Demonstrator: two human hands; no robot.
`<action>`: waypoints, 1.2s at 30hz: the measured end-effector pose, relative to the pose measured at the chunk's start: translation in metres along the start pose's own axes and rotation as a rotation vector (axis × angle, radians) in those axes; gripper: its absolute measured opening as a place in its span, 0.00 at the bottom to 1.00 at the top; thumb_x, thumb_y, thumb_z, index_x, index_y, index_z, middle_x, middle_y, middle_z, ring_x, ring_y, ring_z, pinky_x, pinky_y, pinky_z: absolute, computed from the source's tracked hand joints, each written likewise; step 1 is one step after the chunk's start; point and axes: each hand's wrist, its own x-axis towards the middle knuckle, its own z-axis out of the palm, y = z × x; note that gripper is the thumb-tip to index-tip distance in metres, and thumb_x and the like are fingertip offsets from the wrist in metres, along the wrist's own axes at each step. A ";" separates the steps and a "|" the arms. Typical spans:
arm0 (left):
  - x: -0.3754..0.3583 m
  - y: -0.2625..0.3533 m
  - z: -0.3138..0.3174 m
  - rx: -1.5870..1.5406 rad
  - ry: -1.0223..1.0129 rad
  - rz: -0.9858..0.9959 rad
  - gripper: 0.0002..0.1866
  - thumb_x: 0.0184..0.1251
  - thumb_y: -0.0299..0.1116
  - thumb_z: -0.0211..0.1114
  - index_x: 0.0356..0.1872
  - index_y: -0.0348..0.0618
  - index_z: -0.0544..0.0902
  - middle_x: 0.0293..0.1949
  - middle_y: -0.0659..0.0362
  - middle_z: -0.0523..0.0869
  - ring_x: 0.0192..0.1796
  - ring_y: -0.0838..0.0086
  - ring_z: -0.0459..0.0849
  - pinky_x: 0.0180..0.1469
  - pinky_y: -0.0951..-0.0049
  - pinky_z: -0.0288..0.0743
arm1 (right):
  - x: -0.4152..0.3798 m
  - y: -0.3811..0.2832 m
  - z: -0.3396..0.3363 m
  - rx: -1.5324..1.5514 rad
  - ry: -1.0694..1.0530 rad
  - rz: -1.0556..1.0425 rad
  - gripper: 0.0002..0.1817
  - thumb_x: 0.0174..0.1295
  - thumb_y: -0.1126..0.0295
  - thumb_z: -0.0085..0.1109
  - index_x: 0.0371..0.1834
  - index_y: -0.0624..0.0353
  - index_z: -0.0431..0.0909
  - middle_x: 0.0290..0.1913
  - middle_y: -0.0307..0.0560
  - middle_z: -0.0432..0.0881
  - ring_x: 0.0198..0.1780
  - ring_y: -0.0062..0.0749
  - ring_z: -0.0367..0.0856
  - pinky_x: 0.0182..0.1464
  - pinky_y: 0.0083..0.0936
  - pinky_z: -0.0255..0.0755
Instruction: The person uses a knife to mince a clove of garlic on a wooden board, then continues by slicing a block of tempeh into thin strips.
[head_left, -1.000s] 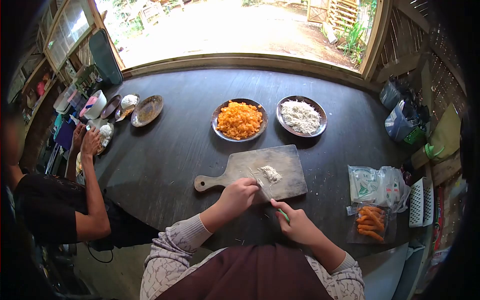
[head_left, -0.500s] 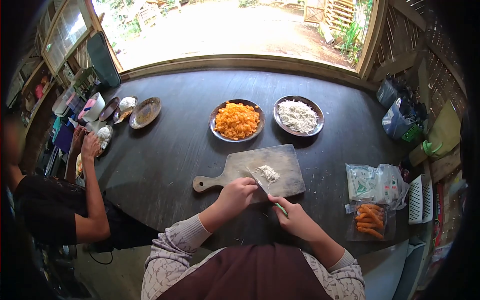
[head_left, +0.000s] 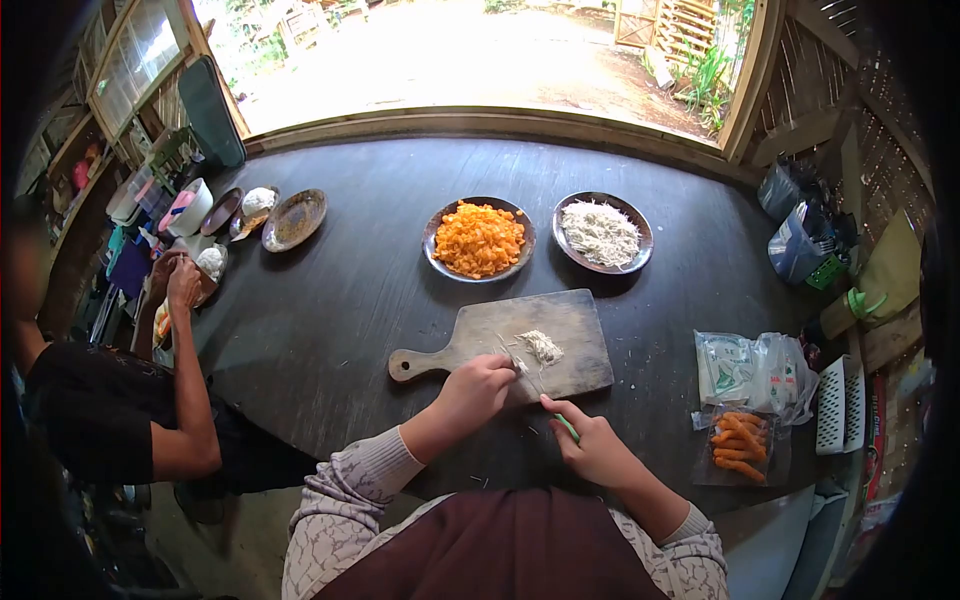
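My right hand (head_left: 592, 446) is wrapped round the green handle of a knife (head_left: 566, 428). The blade points up and left over the near part of a wooden cutting board (head_left: 480, 325). At the blade, my left hand (head_left: 478, 388) has its fingers curled and pressed down on a small white food piece (head_left: 520, 366), mostly hidden under the fingertips. Just beyond the blade lies a little heap of white shreds (head_left: 541, 347). Behind the board stand a plate of chopped orange pieces (head_left: 478, 240) and a plate of white shreds (head_left: 602, 235).
To the right lie a bag of orange carrots (head_left: 739, 447), plastic packets (head_left: 750, 368) and a white grater (head_left: 840, 405). A co-worker (head_left: 110, 420) works at the table's left side, near an oval plate (head_left: 294, 220) and a white bowl (head_left: 188, 208).
The knife blade has shifted slightly away from my left fingertips, and white bits now show between them. My right hand has moved a little to the right and down.
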 end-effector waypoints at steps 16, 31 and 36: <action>0.000 0.001 -0.003 0.029 -0.002 0.044 0.07 0.52 0.23 0.62 0.33 0.36 0.84 0.42 0.54 0.83 0.46 0.61 0.82 0.49 0.66 0.77 | 0.014 0.002 0.002 0.011 -0.011 0.076 0.18 0.67 0.72 0.49 0.61 0.53 0.71 0.21 0.53 0.75 0.22 0.23 0.69 0.31 0.22 0.68; -0.001 0.001 -0.001 0.044 -0.021 0.032 0.07 0.52 0.24 0.62 0.33 0.36 0.83 0.40 0.54 0.83 0.44 0.60 0.82 0.48 0.65 0.77 | 0.014 0.012 0.010 -0.029 0.046 -0.014 0.18 0.67 0.71 0.51 0.60 0.52 0.72 0.24 0.58 0.78 0.23 0.29 0.74 0.33 0.25 0.69; 0.000 -0.001 0.000 0.024 0.015 0.034 0.07 0.53 0.24 0.62 0.33 0.37 0.84 0.40 0.54 0.83 0.44 0.60 0.82 0.48 0.65 0.77 | 0.015 0.008 0.003 -0.025 0.009 0.023 0.18 0.67 0.71 0.50 0.60 0.52 0.72 0.25 0.60 0.78 0.23 0.32 0.76 0.33 0.26 0.70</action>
